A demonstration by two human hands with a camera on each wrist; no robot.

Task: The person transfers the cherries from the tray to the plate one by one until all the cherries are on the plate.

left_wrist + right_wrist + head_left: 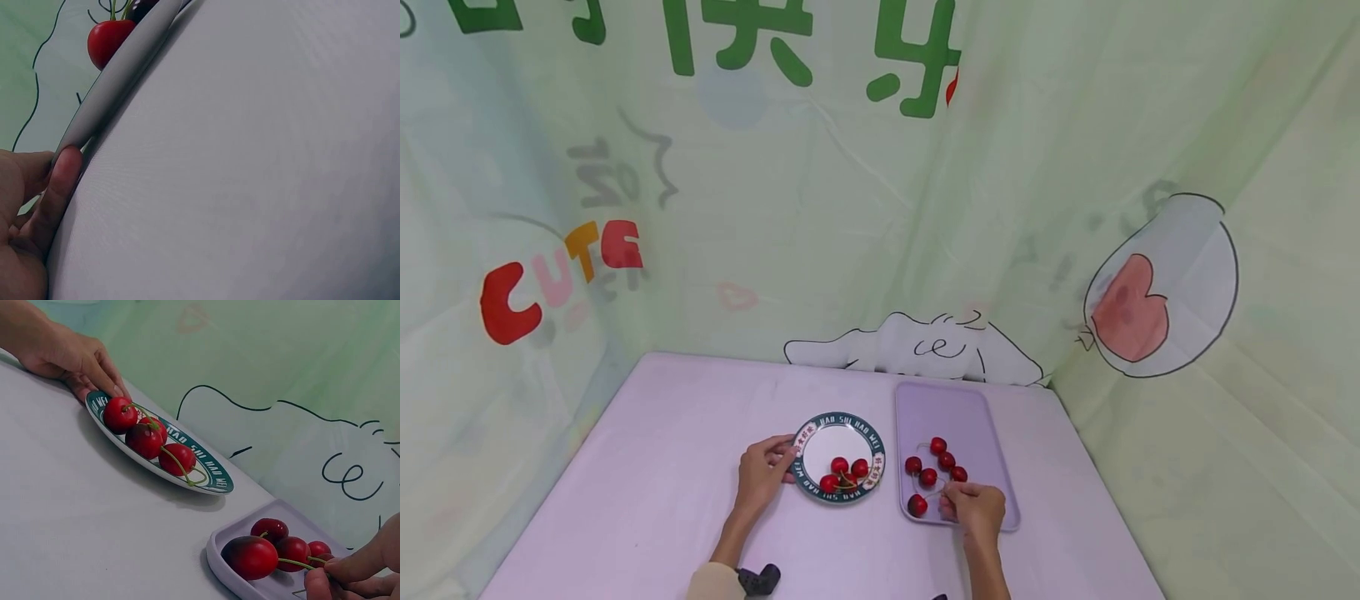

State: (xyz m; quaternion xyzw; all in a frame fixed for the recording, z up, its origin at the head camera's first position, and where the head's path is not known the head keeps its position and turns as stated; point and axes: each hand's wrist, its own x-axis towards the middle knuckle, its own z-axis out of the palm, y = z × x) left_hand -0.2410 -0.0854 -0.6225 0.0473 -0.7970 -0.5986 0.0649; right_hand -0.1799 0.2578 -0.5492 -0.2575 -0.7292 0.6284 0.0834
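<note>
My left hand (762, 473) grips the left rim of a round white plate (827, 446) with a dark green lettered border. Several red cherries (144, 440) with green stems lie together on that plate. In the left wrist view, the plate's edge (119, 81) sits between the thumb and fingers. To the right, my right hand (976, 507) is over the near end of a purple tray (943, 408). Its thumb and finger pinch the green stem of a dark red cherry (250, 557), at the tray's near left corner. Several other cherries (928, 477) lie in the tray.
A pale cloth covers the table (647, 467). Behind it and at both sides hangs a green printed curtain (820, 217), close to the table's edges. A black object (760, 580) is by the left wrist.
</note>
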